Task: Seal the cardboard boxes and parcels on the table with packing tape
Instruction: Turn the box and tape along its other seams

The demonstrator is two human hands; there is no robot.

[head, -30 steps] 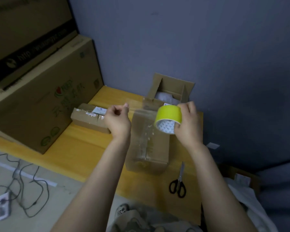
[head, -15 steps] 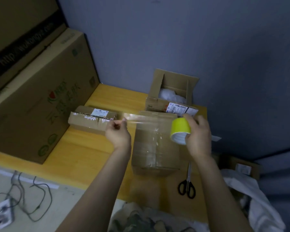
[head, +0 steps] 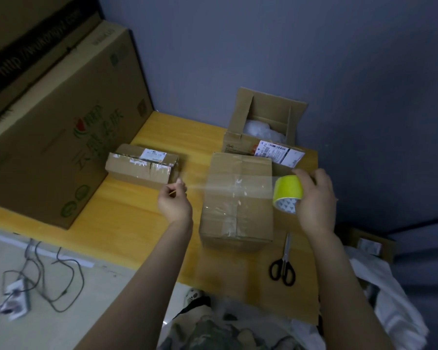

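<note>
As you held a clear strip (head: 238, 184) of tape above the closed box (head: 238, 223), your left hand (head: 175, 205) pinched its free end with curled fingers. Your right hand (head: 316, 200) gripped the yellow roll (head: 287, 189), whose inner core showed a pattern of small dark triangles. The strip ran across the box's top, over old tape along the centre seam; whether it touched the cardboard could not be told. That box stood on the yellow counter (head: 127, 215), with scissors (head: 283, 263) lying just right of it. Behind it an open box (head: 263, 122) carried a white barcode label (head: 278, 154), its print too small to read. To the left lay a taped parcel (head: 142, 170) with a white parcel label (head: 153, 154), also unreadable. A big carton (head: 61, 137) at the counter's left end bore green characters beside a red-and-green logo. The upper carton (head: 23, 46) showed "http://www" in pale letters on a black band.
</note>
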